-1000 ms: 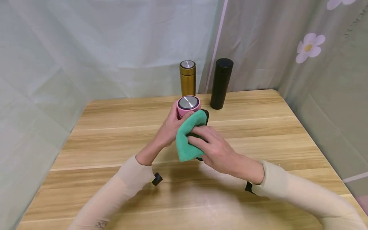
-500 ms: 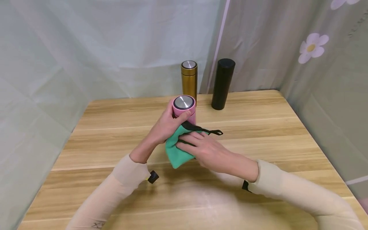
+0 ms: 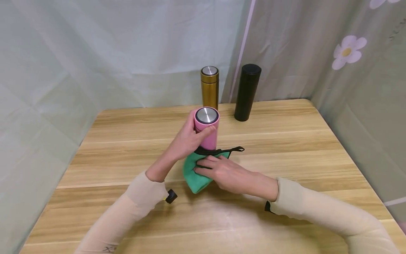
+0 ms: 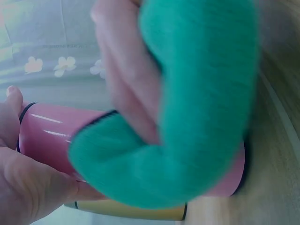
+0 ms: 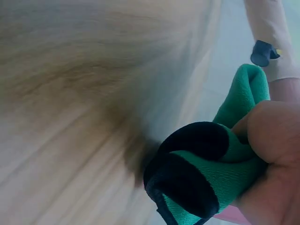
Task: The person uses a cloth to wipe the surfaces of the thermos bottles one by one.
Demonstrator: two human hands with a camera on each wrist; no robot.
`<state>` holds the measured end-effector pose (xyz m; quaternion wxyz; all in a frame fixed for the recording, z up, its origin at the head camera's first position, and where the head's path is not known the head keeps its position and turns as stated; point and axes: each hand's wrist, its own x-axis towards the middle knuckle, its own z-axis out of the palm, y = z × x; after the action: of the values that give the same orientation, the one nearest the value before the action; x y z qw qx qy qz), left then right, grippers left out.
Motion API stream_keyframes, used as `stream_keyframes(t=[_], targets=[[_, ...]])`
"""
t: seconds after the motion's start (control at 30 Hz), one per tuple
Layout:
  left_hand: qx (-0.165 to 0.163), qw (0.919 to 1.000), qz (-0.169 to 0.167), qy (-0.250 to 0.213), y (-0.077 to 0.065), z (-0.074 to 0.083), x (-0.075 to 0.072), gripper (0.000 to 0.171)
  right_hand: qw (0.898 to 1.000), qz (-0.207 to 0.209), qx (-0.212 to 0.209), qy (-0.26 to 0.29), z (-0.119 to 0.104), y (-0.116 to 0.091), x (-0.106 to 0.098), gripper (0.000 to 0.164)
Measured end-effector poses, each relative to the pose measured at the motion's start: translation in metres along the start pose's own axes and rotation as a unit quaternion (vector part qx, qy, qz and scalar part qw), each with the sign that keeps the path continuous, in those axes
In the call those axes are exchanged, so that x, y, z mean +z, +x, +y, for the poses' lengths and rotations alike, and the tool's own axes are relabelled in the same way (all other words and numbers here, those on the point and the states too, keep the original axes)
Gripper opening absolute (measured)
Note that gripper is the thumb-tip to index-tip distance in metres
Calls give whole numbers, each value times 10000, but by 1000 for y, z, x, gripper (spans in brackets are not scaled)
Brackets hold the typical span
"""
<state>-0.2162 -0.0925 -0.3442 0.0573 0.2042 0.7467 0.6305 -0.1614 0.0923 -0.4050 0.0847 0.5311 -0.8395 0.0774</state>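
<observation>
Green cloth [image 3: 192, 175] (plush) against glossy pink bottle [image 3: 209, 141].

Green cloth [image 3: 192, 177] at the lower side of a pink bottle [image 3: 210, 140]
The glossy, silver-topped bottle is upright in the left hand's [image 3: 186, 141] grip; the black-edged cloth is bunched in the right hand [image 3: 226, 173].

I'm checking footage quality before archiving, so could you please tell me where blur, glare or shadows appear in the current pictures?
Head view: mostly sharp, pale glare and soft shadows on the wooden table; left wrist: green cloth blurred, white highlights on the pink bottle; right wrist: wooden table blurred, dark shadow beside the sharper green cloth.
</observation>
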Motion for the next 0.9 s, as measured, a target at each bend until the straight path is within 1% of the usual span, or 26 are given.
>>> stream_keyframes(t=[0.13, 0.23, 0.4, 0.5, 0.57, 0.63, 0.77, 0.9], targets=[[-5, 10000, -37, -9, -2, 1, 3, 67, 9990, -371, 72, 219, 0, -1, 4, 56], [-37, 10000, -10, 60, -3, 2, 3, 68, 9969, -602, 91, 491, 1, -1, 5, 55], [-156, 9994, 15, 316, -3, 2, 2, 72, 9898, -982, 30, 1029, 6, -2, 2, 52], [-203, 9986, -6, 494, -1, 4, 0, 77, 9844, -1130, 121, 1340, 13, -3, 1, 50], [-201, 9982, -35, 567, 2, 4, -3, 78, 9813, -1125, 211, 1549, 18, -4, 1, 49], [-210, 9981, -71, 575, 5, 4, -5, 77, 9791, -1012, 251, 1749, 23, -6, 2, 48], [-277, 9984, -148, 472, 10, 1, -9, 77, 9772, -631, 270, 2009, 31, -10, 3, 46], [-302, 9990, -135, 312, 10, -2, -10, 79, 9695, -292, 529, 2373, 38, -16, 3, 46]])
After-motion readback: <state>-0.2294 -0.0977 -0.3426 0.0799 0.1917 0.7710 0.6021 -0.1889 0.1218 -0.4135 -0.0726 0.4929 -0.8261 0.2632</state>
